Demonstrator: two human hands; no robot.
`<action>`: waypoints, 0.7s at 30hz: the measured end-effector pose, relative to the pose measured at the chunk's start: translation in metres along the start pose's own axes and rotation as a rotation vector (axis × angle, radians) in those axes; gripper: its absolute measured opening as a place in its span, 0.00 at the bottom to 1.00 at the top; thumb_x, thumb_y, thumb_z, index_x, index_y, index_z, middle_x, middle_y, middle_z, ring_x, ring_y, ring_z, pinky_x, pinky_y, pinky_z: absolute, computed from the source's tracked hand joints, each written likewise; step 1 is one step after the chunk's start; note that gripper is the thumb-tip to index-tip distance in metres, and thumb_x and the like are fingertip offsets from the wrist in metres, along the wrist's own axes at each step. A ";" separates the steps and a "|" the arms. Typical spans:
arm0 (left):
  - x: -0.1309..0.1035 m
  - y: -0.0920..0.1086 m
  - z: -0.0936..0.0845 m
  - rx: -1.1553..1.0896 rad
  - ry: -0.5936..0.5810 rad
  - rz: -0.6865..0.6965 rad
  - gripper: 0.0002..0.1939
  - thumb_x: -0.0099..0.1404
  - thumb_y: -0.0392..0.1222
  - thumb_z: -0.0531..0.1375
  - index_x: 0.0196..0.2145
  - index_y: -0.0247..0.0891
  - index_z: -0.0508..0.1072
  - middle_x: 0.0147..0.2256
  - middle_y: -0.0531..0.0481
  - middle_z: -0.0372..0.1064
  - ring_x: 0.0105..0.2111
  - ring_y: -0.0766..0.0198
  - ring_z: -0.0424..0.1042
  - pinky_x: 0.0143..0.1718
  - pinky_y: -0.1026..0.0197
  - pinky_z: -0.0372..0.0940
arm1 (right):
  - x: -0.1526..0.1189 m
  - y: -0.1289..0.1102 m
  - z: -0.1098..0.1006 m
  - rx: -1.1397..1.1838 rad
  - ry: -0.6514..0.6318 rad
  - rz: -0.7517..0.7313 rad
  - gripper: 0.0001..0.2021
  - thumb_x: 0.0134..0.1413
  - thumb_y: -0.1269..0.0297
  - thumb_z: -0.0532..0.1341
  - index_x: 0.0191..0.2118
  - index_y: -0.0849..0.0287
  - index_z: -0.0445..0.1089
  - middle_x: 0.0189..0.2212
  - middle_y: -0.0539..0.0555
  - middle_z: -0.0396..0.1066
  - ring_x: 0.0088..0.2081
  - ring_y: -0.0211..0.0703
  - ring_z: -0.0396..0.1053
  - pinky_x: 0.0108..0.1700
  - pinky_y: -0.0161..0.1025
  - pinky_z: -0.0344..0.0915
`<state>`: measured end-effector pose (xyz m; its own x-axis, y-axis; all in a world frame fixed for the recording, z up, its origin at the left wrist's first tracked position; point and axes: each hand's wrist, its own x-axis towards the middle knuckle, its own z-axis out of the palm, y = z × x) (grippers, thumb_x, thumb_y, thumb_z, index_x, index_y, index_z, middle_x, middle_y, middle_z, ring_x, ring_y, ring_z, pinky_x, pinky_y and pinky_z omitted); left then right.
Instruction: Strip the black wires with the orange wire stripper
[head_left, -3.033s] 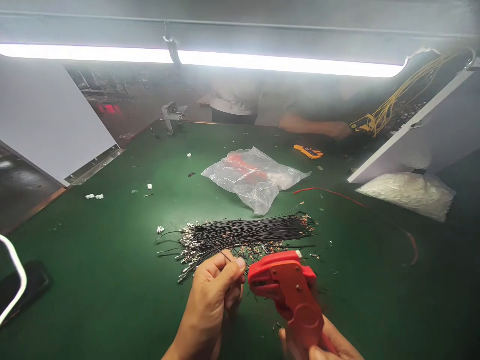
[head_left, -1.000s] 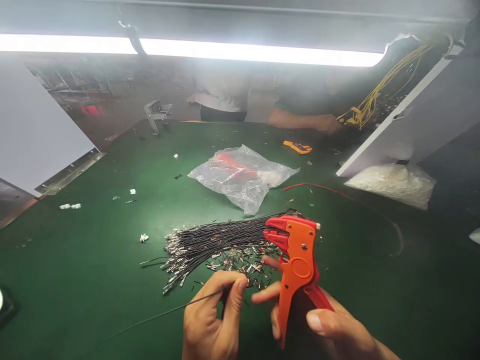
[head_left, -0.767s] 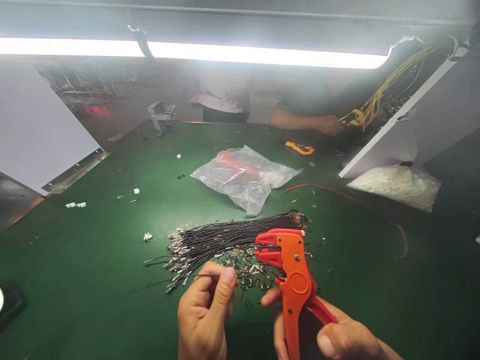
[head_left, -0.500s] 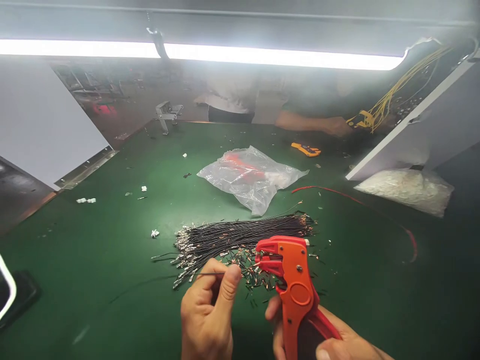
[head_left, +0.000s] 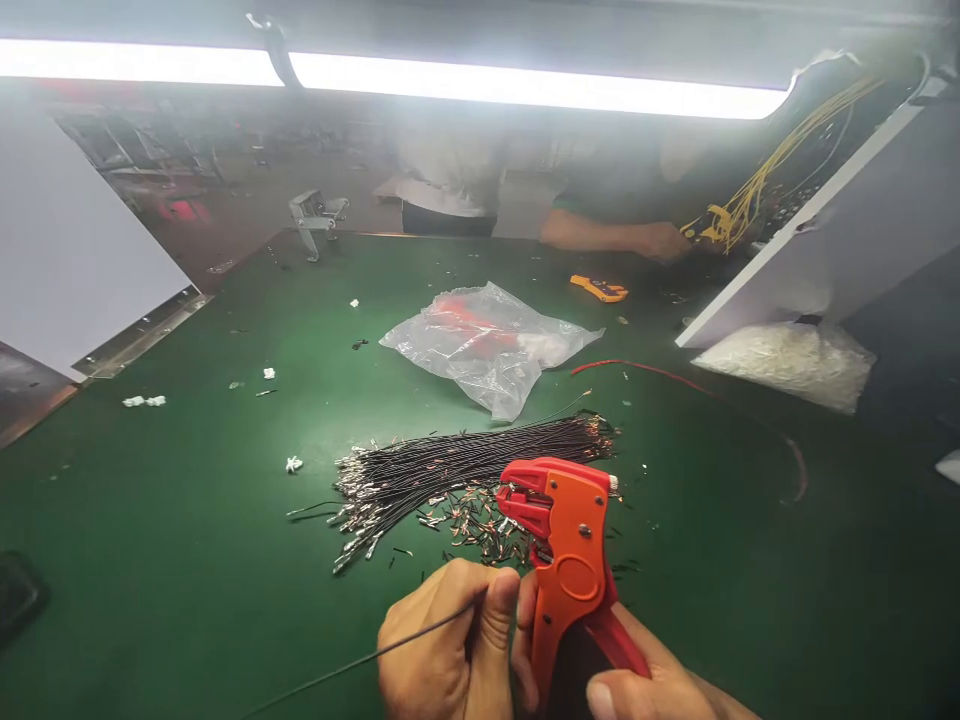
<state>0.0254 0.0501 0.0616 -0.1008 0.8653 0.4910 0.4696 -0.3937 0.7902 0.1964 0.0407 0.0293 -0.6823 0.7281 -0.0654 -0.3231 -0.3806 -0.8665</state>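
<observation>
My left hand pinches a thin black wire between thumb and forefinger, its long tail running down to the lower left. Close on the right, my right hand is wrapped round the handles of an orange and red wire stripper, whose jaws point left. The wire lies below the jaws, apart from them; its end at my fingertips is hidden. Behind the hands lies a bundle of black wires, with metal terminals on the left ends and bare copper on the right. Short wire offcuts are scattered in front of the bundle.
A clear plastic bag with red and white contents lies behind the bundle. Beyond it is a yellow tool. A red wire curves on the right, near a bag of pale parts. Across the table, a co-worker's arm reaches toward yellow wires.
My left hand has moved down and right, close to the stripper, and the wire's tail now slants toward me. The stripper's jaws look closer together. The whole view has shifted slightly.
</observation>
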 end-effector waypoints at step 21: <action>-0.006 -0.004 0.010 0.428 -0.109 0.413 0.25 0.75 0.36 0.50 0.19 0.42 0.66 0.13 0.56 0.58 0.13 0.68 0.57 0.19 0.59 0.48 | 0.006 -0.006 0.014 0.046 0.009 -0.074 0.20 0.62 0.47 0.60 0.44 0.61 0.72 0.30 0.51 0.57 0.30 0.39 0.50 0.30 0.37 0.47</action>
<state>0.0325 0.0494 0.0520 0.2447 0.7034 0.6674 0.7642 -0.5636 0.3138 0.1851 0.0400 0.0411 -0.6500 0.7599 -0.0067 -0.4020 -0.3514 -0.8455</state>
